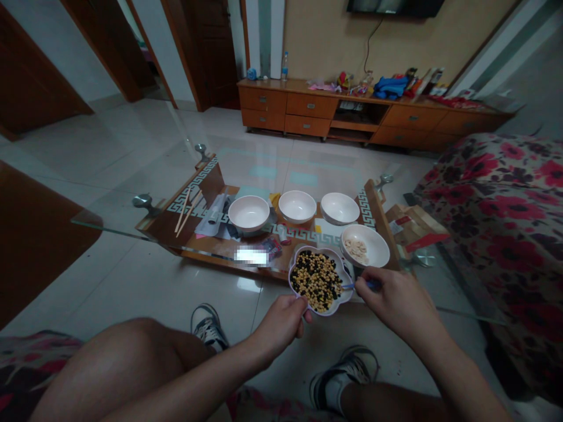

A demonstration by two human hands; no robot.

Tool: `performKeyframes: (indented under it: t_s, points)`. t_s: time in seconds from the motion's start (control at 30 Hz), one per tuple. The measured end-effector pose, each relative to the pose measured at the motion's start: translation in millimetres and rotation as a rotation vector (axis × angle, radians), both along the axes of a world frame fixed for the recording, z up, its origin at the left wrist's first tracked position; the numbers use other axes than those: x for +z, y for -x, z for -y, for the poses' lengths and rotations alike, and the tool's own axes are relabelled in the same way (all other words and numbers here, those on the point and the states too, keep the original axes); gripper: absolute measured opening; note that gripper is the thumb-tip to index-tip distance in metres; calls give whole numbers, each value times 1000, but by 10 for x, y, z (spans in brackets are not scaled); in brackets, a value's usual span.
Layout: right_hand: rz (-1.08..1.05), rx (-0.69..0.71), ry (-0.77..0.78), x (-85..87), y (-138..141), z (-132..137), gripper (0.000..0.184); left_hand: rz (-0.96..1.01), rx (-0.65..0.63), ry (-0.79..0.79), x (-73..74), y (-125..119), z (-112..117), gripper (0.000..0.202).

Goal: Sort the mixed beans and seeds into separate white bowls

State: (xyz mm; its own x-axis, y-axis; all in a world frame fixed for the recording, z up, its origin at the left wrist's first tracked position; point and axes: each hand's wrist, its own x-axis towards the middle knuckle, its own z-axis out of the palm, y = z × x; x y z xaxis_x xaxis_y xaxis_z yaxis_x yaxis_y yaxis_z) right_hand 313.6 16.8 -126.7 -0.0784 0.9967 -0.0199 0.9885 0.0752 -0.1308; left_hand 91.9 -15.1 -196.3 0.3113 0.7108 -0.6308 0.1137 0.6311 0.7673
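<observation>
Mixed beans [315, 281], black, green and yellow, are heaped in a white, lilac-edged flower-shaped dish [344, 297], and that dish is firmly grasped at its near left rim by the left hand [281, 325]. A slim blue-handled utensil [349, 286] is pinched in the right hand [396, 302], its long axis held nearly level and pointed leftward at the dish, with its tip hidden at the rim. The right hand is kept just beside the dish, on its right. Just behind, a white bowl [373, 258] holding pale pieces [356, 249] is seen, with three more white bowls [297, 206] lined up beyond it on a glass-topped table [109, 218]. Chopsticks [188, 212] are laid off to the left.
</observation>
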Motion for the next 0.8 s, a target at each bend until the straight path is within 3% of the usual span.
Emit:
performKeyframes:
  t_s: [0.43, 0.8]
  points:
    - [-70, -122, 138, -68, 40, -41, 25, 6, 3, 9, -36, -18, 4, 39]
    - [-170, -156, 135, -73, 55, -46, 25, -9, -11, 19, 35, -4, 11, 40]
